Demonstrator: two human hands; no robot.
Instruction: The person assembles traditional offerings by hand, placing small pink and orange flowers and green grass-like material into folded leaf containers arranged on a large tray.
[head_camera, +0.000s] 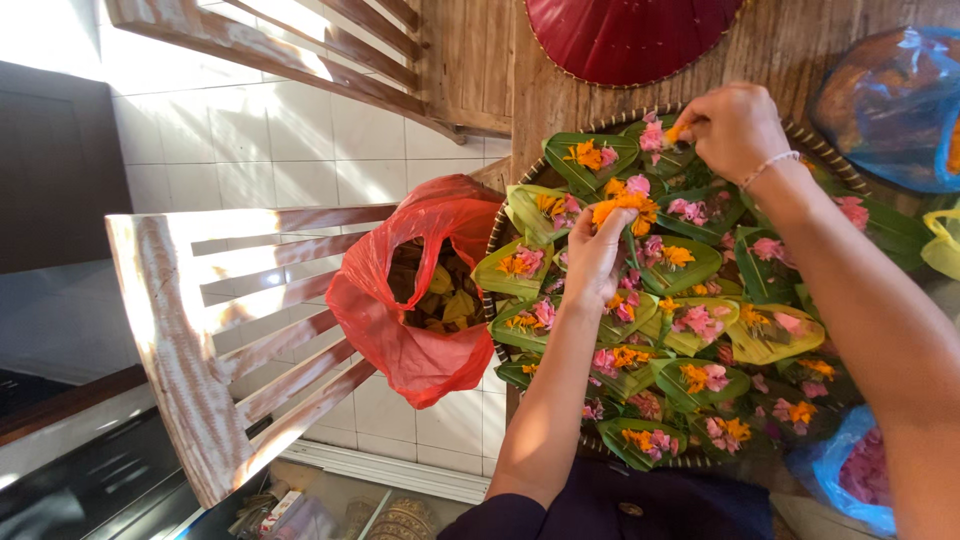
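A round woven tray (510, 215) holds several green leaf cups filled with orange and pink flower petals. My left hand (595, 255) is shut on a bunch of orange petals (625, 207) above the middle of the tray. My right hand (733, 127), with a pale bracelet at the wrist, pinches a few orange petals over a leaf cup (662, 148) at the tray's far edge. Another filled leaf cup (590, 157) lies just left of it.
A red plastic bag (425, 290) of leaves and petals hangs open to the left of the tray, beside a whitewashed wooden chair (190, 330). Blue plastic bags sit at upper right (890, 105) and lower right (850, 470), the lower one with pink petals. A dark red woven lid (625, 35) lies beyond the tray.
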